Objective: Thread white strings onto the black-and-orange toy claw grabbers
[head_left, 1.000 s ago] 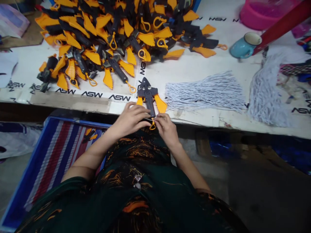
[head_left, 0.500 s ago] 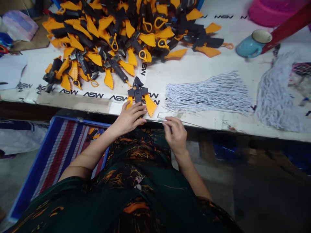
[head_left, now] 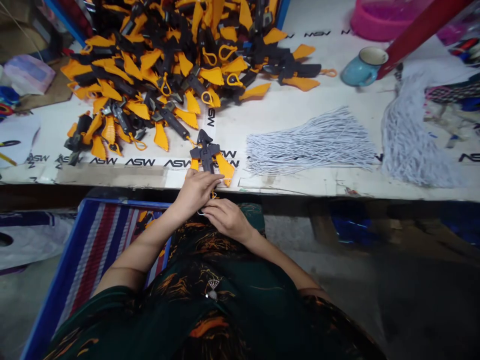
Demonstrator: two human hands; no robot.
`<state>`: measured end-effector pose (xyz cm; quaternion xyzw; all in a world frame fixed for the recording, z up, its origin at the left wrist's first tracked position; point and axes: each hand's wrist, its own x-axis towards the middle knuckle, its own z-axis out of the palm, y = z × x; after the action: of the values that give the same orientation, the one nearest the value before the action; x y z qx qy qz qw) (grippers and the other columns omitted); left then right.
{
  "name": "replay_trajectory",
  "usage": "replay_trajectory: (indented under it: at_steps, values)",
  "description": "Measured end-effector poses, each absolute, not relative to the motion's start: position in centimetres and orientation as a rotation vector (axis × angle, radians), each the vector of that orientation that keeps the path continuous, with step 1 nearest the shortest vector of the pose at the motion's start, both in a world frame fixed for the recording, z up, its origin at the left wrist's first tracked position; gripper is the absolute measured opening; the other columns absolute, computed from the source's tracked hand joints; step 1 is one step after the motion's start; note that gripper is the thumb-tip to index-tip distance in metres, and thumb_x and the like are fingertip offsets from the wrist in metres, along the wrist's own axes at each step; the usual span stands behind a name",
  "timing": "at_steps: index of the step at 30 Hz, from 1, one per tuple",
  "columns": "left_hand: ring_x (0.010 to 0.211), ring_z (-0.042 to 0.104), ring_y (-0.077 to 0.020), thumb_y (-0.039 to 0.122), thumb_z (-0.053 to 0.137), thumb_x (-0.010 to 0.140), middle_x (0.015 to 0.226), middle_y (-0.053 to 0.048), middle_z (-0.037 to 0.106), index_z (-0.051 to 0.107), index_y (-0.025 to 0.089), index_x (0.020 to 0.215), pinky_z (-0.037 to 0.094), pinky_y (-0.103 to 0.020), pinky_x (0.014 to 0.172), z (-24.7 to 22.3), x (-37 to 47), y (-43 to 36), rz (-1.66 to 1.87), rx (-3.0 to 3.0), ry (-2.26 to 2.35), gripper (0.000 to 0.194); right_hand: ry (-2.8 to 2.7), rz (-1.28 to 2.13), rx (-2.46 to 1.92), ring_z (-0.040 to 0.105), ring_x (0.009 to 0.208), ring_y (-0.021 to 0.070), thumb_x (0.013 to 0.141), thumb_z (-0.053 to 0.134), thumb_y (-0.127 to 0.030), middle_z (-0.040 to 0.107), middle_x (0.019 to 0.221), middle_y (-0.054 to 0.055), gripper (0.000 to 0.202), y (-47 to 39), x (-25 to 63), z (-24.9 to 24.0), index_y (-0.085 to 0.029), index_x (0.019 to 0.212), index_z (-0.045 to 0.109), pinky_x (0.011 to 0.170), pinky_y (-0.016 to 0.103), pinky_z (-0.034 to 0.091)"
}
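A black toy piece with orange wings (head_left: 206, 152) lies at the table's front edge, its pointed end away from me. My left hand (head_left: 195, 192) is closed over its near end, fingers pinched on a thin white string (head_left: 226, 178). Close beside it, my right hand (head_left: 227, 216) pinches the same string, which loops below the toy near a small orange part at the table edge. The fingertips of both hands nearly meet. A bundle of white strings (head_left: 307, 145) lies flat to the right of the toy.
A large heap of black and orange toys (head_left: 161, 65) covers the back left. At the right are a blue mug (head_left: 360, 69), a pink basin (head_left: 378, 22), a red post (head_left: 420, 37) and more white strings (head_left: 408, 135). A striped tray (head_left: 101, 245) stands below, left of my lap.
My right hand has moved left from the table edge to beside my left hand. My left fingers, spread over the toy before, have closed. The view has shifted slightly.
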<state>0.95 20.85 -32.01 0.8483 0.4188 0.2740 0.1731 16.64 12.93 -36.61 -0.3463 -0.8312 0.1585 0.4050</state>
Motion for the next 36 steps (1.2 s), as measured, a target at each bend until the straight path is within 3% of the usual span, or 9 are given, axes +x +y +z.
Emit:
replay_trajectory:
  at_steps: [7,17,25,31,36]
  values:
    - [0.085,0.058,-0.0236,0.025,0.054,0.098,0.085,-0.006,0.068,0.074,0.025,0.1,0.034,-0.043,0.087,-32.1,0.5,21.8,0.623,2.801,1.183,0.02,-1.993,0.476,-0.997,0.063,0.123,0.0231,0.095,0.061,-0.025,0.064,0.132,0.014,0.038,11.9,19.3,-37.1,-0.021,0.133,0.058,0.099,0.041,0.058]
    - [0.083,0.054,-0.0243,0.02,0.049,0.098,0.083,-0.008,0.065,0.072,0.021,0.09,0.034,-0.045,0.088,-31.7,1.5,22.2,0.541,2.914,1.141,0.025,-1.965,0.537,-1.128,0.072,0.087,0.0159,0.097,0.057,-0.023,0.065,0.131,0.013,0.033,11.5,20.5,-37.8,-0.022,0.129,0.061,0.084,0.034,0.063]
    - [0.082,0.054,-0.0239,0.021,0.052,0.097,0.082,-0.007,0.064,0.071,0.023,0.087,0.035,-0.046,0.091,-31.6,1.3,22.2,0.532,2.821,1.081,0.021,-1.968,0.526,-1.128,0.071,0.099,0.0184,0.098,0.056,-0.023,0.065,0.129,0.013,0.032,12.0,20.4,-37.8,-0.022,0.129,0.06,0.092,0.036,0.061]
    - [0.083,0.054,-0.0234,0.019,0.051,0.097,0.083,-0.007,0.064,0.071,0.023,0.09,0.035,-0.046,0.092,-31.4,1.2,22.5,0.469,2.906,1.062,0.021,-1.937,0.538,-1.186,0.071,0.08,0.0139,0.098,0.055,-0.023,0.066,0.127,0.014,0.026,12.3,20.7,-37.8,-0.02,0.123,0.063,0.083,0.032,0.062]
    - [0.083,0.055,-0.0215,0.018,0.054,0.097,0.083,-0.005,0.066,0.071,0.022,0.091,0.034,-0.042,0.089,-31.1,1.6,22.8,0.432,2.965,1.018,0.018,-1.891,0.509,-1.246,0.07,0.079,0.0133,0.099,0.055,-0.024,0.067,0.124,0.013,0.024,12.6,21.0,-37.5,-0.02,0.12,0.064,0.082,0.03,0.061]
